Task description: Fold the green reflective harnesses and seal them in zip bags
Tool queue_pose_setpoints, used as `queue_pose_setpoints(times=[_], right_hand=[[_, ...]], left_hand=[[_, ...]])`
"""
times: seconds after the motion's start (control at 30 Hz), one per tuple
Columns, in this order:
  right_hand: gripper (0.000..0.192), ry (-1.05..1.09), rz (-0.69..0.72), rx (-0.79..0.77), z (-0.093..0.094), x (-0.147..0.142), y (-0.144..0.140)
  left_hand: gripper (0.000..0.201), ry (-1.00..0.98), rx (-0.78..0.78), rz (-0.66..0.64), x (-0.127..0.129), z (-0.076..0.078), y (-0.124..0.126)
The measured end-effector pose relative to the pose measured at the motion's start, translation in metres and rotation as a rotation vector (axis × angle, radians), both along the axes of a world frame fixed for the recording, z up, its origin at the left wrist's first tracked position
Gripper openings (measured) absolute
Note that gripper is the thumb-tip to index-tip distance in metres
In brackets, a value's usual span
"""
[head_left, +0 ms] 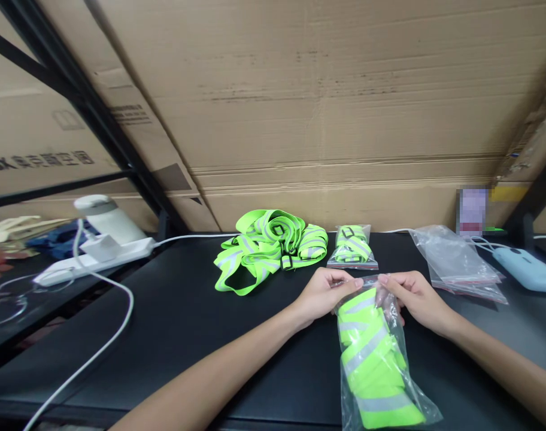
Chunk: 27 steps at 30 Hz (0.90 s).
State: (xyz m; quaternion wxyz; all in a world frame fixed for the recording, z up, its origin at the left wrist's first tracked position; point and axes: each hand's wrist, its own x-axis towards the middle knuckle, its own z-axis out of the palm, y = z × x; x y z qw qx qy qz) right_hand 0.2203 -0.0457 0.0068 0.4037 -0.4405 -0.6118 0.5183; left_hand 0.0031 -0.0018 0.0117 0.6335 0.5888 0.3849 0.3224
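Between the fingertips of both hands lies the top edge of a clear plastic bag (381, 365), which holds a folded neon-green reflective strap (372, 359) with grey stripes. The left hand (329, 293) pinches that edge from its own side, thumb and forefinger pressed together on the plastic, the other fingers curled loosely behind. The right hand (412, 296) pinches the same edge from the opposite side, its fingertips closed on the film and nearly meeting those of the left. From the fingers the bag runs back toward the person, lying flat on the black table (187, 335), its far end near the table's front edge. Just beyond the fingertips sits a small sealed bag (352, 246) with another green strap inside. Beyond the left hand's fingers and off to its outer side lies a loose heap of green straps (266, 245) with black buckles. Past the right hand's fingers, to its outer side, rests a stack of empty clear bags (457, 263), and farther out a pale blue device (527, 269) with a white cord. Far out from the left hand, a white power strip (93, 257) and its cable (106, 341) trail across the table. Cardboard boxes (322, 108) stand behind everything.
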Motion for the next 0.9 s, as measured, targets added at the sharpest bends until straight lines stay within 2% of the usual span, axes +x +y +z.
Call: queue_pose_setpoints(times=[0.13, 0.27, 0.33, 0.4, 0.53, 0.6, 0.7, 0.8, 0.87, 0.9], right_hand=[[0.053, 0.026, -0.06, 0.031, 0.002, 0.003, 0.001], [0.052, 0.121, -0.111, -0.075, -0.003, 0.006, 0.004], [0.053, 0.133, -0.091, -0.125, -0.006, 0.008, 0.005], [0.053, 0.094, 0.005, -0.158, -0.005, 0.01, 0.005], [0.052, -0.043, 0.295, -0.177, 0.007, 0.013, -0.001], [0.05, -0.058, 0.35, -0.145, 0.011, 0.012, -0.004], [0.046, -0.018, 0.297, -0.076, 0.012, 0.009, -0.005], [0.046, 0.042, 0.162, -0.092, 0.005, 0.01, 0.0], [0.049, 0.099, 0.045, -0.131, 0.0, 0.014, 0.005], [0.05, 0.121, -0.031, -0.127, -0.001, 0.017, 0.007]], left_hand=[[0.048, -0.074, -0.08, -0.038, -0.006, -0.002, 0.007], [0.05, -0.054, -0.023, 0.008, -0.011, -0.01, 0.014], [0.052, -0.056, 0.009, 0.039, -0.011, -0.011, 0.015], [0.054, -0.074, 0.031, 0.064, -0.01, -0.009, 0.013], [0.053, -0.139, 0.079, 0.127, -0.008, -0.002, 0.009], [0.052, -0.174, 0.092, 0.163, -0.007, -0.002, 0.008], [0.052, -0.216, 0.094, 0.208, -0.005, -0.003, 0.009], [0.054, -0.237, 0.112, 0.222, -0.008, -0.004, 0.014], [0.056, -0.179, 0.214, 0.214, -0.012, -0.003, 0.016], [0.055, -0.112, 0.313, 0.209, -0.015, -0.003, 0.017]])
